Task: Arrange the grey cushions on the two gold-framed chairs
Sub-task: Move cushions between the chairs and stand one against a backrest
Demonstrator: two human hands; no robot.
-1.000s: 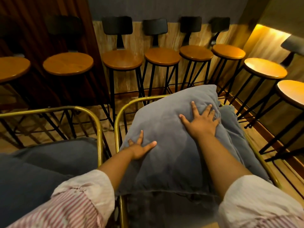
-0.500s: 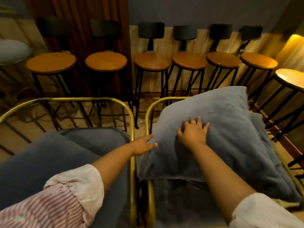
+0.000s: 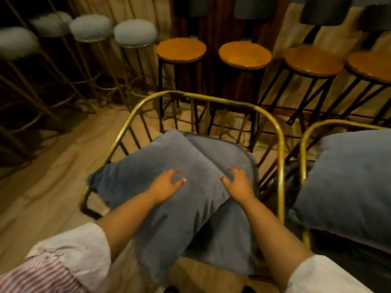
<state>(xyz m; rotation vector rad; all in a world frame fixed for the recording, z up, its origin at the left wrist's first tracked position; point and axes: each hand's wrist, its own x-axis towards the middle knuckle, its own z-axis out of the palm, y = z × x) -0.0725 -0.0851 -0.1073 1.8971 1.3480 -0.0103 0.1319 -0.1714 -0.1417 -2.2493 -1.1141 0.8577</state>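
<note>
A gold-framed chair [image 3: 280,157] stands in front of me with two grey cushions on it. The upper grey cushion [image 3: 152,166] lies askew across the seat, its left corner hanging over the frame. Beneath it lies the seat cushion [image 3: 228,233]. My left hand [image 3: 166,185] rests flat on the upper cushion, fingers apart. My right hand [image 3: 238,182] touches that cushion's right edge, fingers spread. At the right stands the second gold-framed chair [image 3: 303,149] with a grey cushion [image 3: 349,185] propped on it.
Wooden bar stools [image 3: 245,54] with black legs line the far wall behind the chairs. Fluffy grey stools [image 3: 135,32] on gold legs stand at the back left. Bare wooden floor [image 3: 42,182] lies to the left of the near chair.
My view has swung left from the right chair to the left one. Both hands have left the propped cushion and now lie on the left chair's cushion.
</note>
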